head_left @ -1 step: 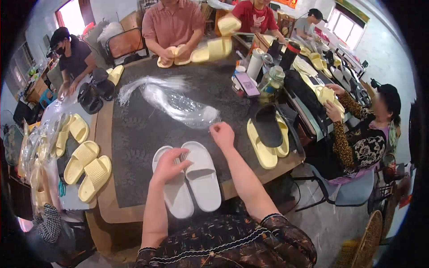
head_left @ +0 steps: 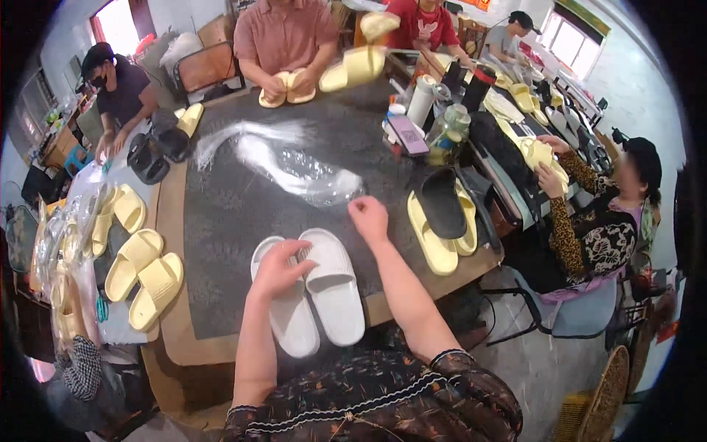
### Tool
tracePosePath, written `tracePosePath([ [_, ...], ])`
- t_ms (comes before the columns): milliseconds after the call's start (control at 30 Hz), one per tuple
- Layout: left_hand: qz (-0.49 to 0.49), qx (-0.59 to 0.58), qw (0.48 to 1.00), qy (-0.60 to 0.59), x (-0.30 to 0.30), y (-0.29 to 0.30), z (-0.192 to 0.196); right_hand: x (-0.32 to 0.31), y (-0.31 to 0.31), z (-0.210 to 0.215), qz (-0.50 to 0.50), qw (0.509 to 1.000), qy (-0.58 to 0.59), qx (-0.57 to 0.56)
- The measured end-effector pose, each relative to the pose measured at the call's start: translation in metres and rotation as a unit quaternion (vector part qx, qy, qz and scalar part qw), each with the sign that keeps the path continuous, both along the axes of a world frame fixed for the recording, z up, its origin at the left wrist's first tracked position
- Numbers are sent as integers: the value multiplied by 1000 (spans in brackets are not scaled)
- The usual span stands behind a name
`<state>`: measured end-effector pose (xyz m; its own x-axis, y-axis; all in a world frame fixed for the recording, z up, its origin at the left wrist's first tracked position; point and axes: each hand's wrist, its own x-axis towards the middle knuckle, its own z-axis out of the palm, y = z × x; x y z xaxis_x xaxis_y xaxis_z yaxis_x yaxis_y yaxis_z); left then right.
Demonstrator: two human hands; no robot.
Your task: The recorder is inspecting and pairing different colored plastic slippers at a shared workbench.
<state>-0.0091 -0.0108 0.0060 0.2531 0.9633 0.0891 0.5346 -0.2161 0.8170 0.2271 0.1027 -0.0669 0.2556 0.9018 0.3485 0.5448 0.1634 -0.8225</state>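
Observation:
Two white ridged-strap slippers, a left slipper (head_left: 296, 324) and a right slipper (head_left: 340, 309), lie side by side at the table's near edge, toes away from me. My left hand (head_left: 282, 271) rests over the left one's strap, thumb and forefinger spread apart toward the right one. Beyond them, my right hand (head_left: 368, 219) has its fingertips pinched together at the near end of a clear plastic bag (head_left: 302, 177). Whether anything is between those fingertips is too small to see. A bundle of thin white strands (head_left: 228, 140) fans out at the bag's far left.
Yellow slippers (head_left: 156, 291) lie to the left, beside black slippers (head_left: 158, 147) farther back. A black slipper (head_left: 442, 206) rests on a yellow pair (head_left: 431, 239) at right. Behind stand a glass jar (head_left: 449, 129), bottles (head_left: 421, 102) and a phone (head_left: 407, 135). Several co-workers handle slippers around the table.

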Motion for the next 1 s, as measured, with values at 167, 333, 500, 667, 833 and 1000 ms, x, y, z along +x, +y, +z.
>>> tracePosePath([
  [167,-9,16,1000,10,7,6,11,40,16,-6,68,967,244,-18],
  [333,-16,9,1000,-2,2,6,7,57,3,17,59,852,516,-68],
  [500,-14,-10,1000,-4,2,2,7,66,-39,51,74,789,610,-18],
  [667,-15,2,1000,-2,0,0,7,65,-79,79,80,799,586,106],
  [833,-28,0,1000,-8,-3,3,7,68,-82,91,79,860,498,78],
  [1000,-55,-10,997,45,3,9,21,74,-87,72,54,916,395,37],
])
